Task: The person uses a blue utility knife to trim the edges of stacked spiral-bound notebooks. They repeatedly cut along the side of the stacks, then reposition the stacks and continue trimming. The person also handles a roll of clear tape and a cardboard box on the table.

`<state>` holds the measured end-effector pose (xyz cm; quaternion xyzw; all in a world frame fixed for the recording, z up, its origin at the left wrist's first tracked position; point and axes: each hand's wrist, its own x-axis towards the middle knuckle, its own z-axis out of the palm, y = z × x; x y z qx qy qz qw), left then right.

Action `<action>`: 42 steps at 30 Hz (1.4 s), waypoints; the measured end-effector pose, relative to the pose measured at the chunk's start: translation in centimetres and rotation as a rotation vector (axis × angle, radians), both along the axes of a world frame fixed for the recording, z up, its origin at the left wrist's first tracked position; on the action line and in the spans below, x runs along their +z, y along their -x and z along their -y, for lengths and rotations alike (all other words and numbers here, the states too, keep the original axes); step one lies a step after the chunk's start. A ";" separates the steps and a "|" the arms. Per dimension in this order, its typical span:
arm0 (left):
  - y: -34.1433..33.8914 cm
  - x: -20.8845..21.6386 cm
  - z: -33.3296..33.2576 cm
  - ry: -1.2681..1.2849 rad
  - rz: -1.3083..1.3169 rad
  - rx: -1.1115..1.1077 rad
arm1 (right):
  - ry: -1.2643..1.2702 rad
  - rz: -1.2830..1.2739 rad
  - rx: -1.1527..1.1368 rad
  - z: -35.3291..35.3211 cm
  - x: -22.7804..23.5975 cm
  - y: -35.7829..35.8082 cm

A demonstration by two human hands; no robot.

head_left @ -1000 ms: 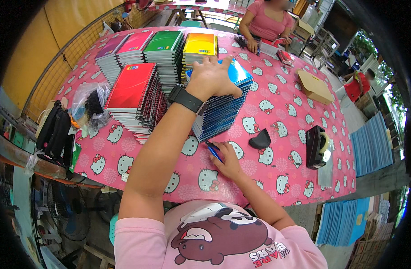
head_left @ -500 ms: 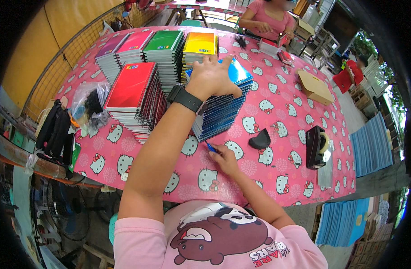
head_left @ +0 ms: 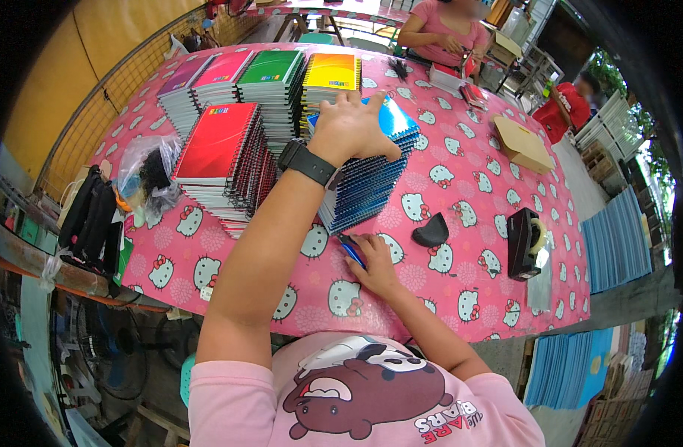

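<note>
My left hand (head_left: 349,132), with a black watch on its wrist, lies spread over the top of a stack of blue spiral notebooks (head_left: 367,190). Its fingers are apart and its thumb reaches toward the coil side. The stack leans a little, its dark coils facing right and toward me. Just below the stack's near corner, my right hand (head_left: 376,264) is closed on small blue-handled pliers (head_left: 353,253). Their dark tip points toward the bottom of the stack. A red spiral notebook stack (head_left: 220,149) stands left of my left forearm.
Purple, pink, green and yellow notebook stacks (head_left: 330,74) line the back. A black rounded piece (head_left: 431,231), a tape dispenser (head_left: 525,244) and a brown cardboard box (head_left: 523,144) lie to the right. At left sits a plastic bag (head_left: 141,171). A co-worker (head_left: 446,33) sits across the table.
My right hand has shifted slightly, and the pliers have turned so more of their blue handle shows. My left hand stays on the stack. A person in red in the background has moved.
</note>
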<state>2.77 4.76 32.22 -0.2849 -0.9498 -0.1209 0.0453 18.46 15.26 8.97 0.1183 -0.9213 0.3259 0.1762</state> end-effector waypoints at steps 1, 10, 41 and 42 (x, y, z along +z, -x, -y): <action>0.0 0.0 0.0 0.003 -0.003 0.002 | -0.005 0.001 -0.005 0.1 0.0 0.0; -0.3 -0.1 0.0 -0.011 -0.021 -0.002 | 1.236 1.051 0.041 -1.8 -0.8 2.1; -0.1 -0.2 0.0 -0.012 -0.045 0.003 | 0.887 0.771 0.007 -1.0 -1.7 1.9; -0.2 0.0 -0.1 -0.008 -0.035 -0.002 | 0.821 0.738 0.016 -1.2 -2.0 2.0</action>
